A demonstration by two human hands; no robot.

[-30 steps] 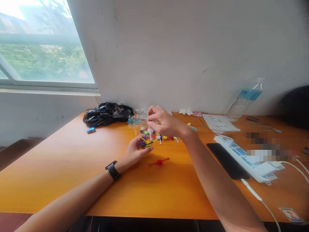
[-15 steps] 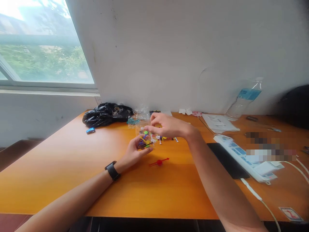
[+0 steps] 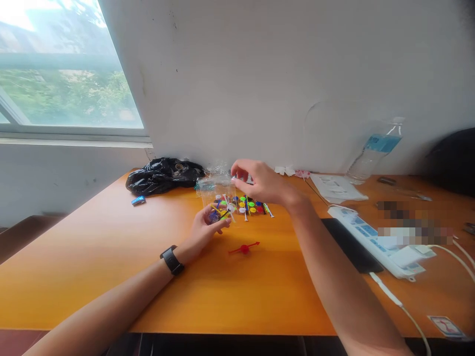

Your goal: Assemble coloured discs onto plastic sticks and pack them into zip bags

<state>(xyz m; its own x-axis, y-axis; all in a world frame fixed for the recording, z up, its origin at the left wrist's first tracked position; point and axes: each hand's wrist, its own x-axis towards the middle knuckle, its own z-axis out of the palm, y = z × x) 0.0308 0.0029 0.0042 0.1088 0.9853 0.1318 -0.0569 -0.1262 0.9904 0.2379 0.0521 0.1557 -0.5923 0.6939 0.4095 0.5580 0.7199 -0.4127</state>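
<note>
A clear plastic bag [image 3: 217, 186] with several coloured plastic spinner arrows in it stands over the middle of the table. My left hand [image 3: 208, 221] is closed round the lower part of this bag, palm up, fingers curled. My right hand [image 3: 256, 180] is above and to the right, its thumb and fingertips pinched at the bag's upper right corner. A row of more spinner pieces [image 3: 252, 204] in yellow, green, red and white lies on the table behind and right of the bag. One red spinner arrow [image 3: 244, 249] lies alone nearer to me.
At the back left are a black plastic bag [image 3: 159, 177] and a small blue packet [image 3: 138, 200]. To the right are a black phone [image 3: 347, 244], a white power strip [image 3: 371, 242] with cables, a paper sheet [image 3: 339, 188] and a leaning plastic bottle [image 3: 373, 155].
My right hand has risen from the bag's contents to its upper corner, uncovering the row of spinner pieces. The bag's top now stands more stretched out. My left hand has shifted slightly up.
</note>
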